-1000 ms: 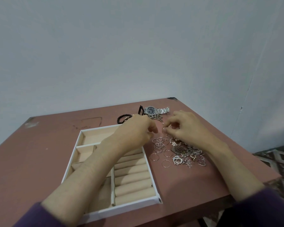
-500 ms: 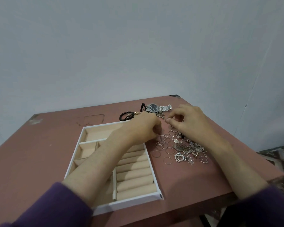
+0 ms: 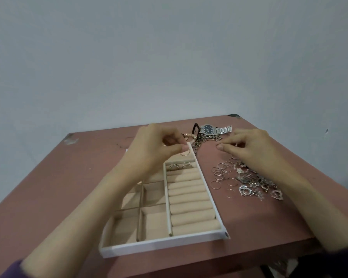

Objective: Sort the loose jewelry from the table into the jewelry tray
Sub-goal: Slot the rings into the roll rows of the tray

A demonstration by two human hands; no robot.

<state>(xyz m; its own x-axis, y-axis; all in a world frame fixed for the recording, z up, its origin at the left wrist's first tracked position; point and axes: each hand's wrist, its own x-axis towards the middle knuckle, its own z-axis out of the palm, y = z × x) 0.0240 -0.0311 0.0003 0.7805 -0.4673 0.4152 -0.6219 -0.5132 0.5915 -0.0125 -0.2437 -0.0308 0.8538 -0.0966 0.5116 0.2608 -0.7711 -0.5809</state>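
Left hand: the left hand (image 3: pixel 155 149) pinched a thin silver wire ring (image 3: pixel 184 153) between thumb and forefinger, above the tray's far right corner
Right hand: the right hand (image 3: pixel 249 147) had curled fingers with thumb and forefinger tips together; what they held could not be told
Tray: the white-framed, beige-lined jewelry tray (image 3: pixel 161 242) held two silver rings (image 3: pixel 180 166) in its farthest roll slot
Loose jewelry: a heap of silver hoops and pendants (image 3: pixel 247 181) lay right of the tray on the pinkish-brown table (image 3: pixel 48 187)

Bare table (image 3: pixel 48 187) lies open left of the tray (image 3: pixel 161 244). Right of it the jewelry pile (image 3: pixel 249 182) crowds the surface, and the left hand (image 3: pixel 155 151) hangs over the tray's far end.
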